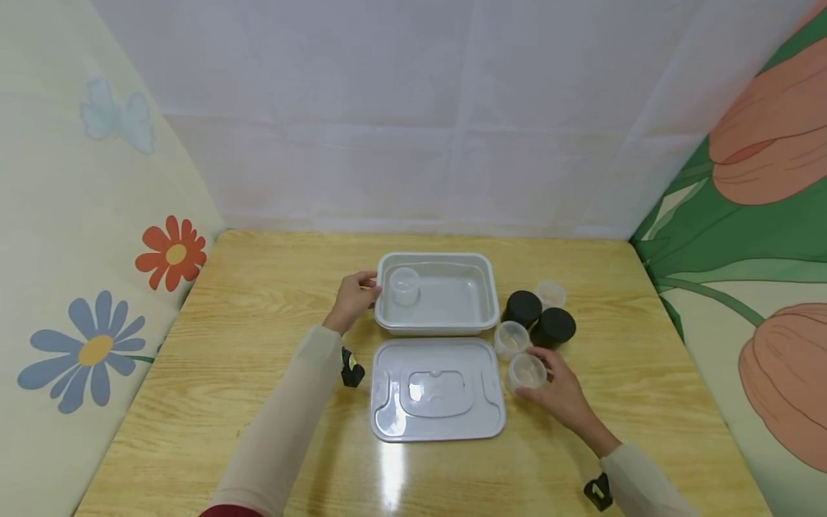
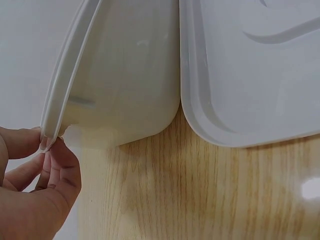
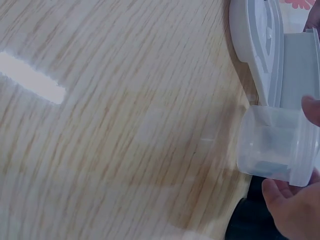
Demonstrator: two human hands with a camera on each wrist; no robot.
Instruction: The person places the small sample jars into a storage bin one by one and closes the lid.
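My left hand [image 1: 354,296] pinches the left rim of a white plastic container [image 1: 459,294], thumb and fingertips meeting on the rim [image 2: 55,115] in the left wrist view. Inside that container, toward its left end, stands a clear round jar [image 1: 405,285]. With my right hand [image 1: 563,393] I hold another clear jar [image 1: 526,372] by its sides, thumb and fingers on opposite sides near its rim. This jar [image 3: 270,142] is see-through and shows nothing inside. Just beyond it, right of the container, stands a third clear jar [image 1: 512,339].
A white rectangular lid [image 1: 436,402] lies flat directly in front of the container. Two black round jars [image 1: 522,309] and a further clear jar [image 1: 551,294] cluster at the container's right. All rest on a wood-grain table [image 1: 271,280], with a white cloth [image 1: 400,129] hanging behind.
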